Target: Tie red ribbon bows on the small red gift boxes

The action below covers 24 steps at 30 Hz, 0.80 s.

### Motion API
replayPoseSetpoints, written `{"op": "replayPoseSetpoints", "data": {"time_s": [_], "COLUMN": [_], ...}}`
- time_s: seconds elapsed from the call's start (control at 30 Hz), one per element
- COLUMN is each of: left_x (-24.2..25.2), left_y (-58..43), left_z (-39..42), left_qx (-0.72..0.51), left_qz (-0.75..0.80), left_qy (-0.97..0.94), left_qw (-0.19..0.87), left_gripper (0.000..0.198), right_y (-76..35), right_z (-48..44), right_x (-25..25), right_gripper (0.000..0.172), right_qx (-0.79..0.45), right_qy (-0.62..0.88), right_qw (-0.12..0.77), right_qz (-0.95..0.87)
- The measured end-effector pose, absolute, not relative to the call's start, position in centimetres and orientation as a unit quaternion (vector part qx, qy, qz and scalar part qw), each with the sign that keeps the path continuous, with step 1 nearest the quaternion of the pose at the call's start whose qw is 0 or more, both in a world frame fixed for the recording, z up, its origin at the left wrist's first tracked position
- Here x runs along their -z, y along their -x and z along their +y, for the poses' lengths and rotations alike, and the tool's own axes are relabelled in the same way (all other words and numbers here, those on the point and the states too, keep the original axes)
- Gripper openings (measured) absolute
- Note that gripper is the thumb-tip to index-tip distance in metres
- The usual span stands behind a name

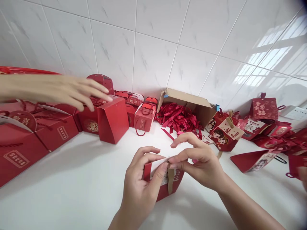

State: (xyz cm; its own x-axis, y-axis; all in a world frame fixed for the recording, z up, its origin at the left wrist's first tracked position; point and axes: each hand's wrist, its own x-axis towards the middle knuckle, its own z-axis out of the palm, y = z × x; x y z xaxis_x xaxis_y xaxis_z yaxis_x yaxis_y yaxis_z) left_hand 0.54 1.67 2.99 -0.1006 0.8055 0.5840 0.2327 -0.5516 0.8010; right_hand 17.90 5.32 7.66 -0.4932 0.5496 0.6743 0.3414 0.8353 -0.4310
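Note:
A small red gift box [165,194] with a white top flap and printed figures stands on the white table in front of me. My left hand [141,179] is closed on its left side, thumb on the front face near the top edge. A gold ribbon [170,182] hangs down the front of the box. My right hand [202,159] pinches the ribbon at the top edge, its index finger raised and bent. The fingertips of both hands nearly meet there and hide the ribbon's upper end.
Another person's blurred hand [79,91] reaches in from the left over red boxes [57,126]. A plain red box [114,121] stands nearby. Behind are an open cardboard box [189,99] and red ribbons [177,116]. Finished-looking gift boxes [224,134] lie right; part of another hand [303,175] shows.

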Motion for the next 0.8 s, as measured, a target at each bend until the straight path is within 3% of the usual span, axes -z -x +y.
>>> {"op": "replayPoseSetpoints", "data": {"time_s": [0.17,0.33,0.53,0.8], "left_x": [-2.8,-2.1,-2.6,-4.3], "left_y": [-0.1,-0.5,0.2,4.9], "left_z": [1.5,1.7,1.7,0.2], "left_qx": [-0.605,-0.574,-0.527,-0.375], "left_qz": [0.381,0.401,0.507,0.546], "left_qy": [-0.658,-0.682,-0.671,-0.713], "left_qw": [0.238,0.209,0.125,0.228], "left_gripper": [0.012,0.035,0.041,0.025], "right_y": [-17.5,-17.1,-17.3,-18.4], "right_z": [5.6,5.9,5.8,5.7], "right_x": [-7.4,-7.2,-6.7,-7.9], "right_gripper": [0.031,0.024,0.04,0.028], "right_qx": [-0.24,-0.36,-0.376,-0.279], "right_qy": [0.313,0.359,0.349,0.341], "right_qw": [0.452,0.402,0.44,0.469], "right_qz": [-0.8,-0.762,-0.737,-0.766]}}
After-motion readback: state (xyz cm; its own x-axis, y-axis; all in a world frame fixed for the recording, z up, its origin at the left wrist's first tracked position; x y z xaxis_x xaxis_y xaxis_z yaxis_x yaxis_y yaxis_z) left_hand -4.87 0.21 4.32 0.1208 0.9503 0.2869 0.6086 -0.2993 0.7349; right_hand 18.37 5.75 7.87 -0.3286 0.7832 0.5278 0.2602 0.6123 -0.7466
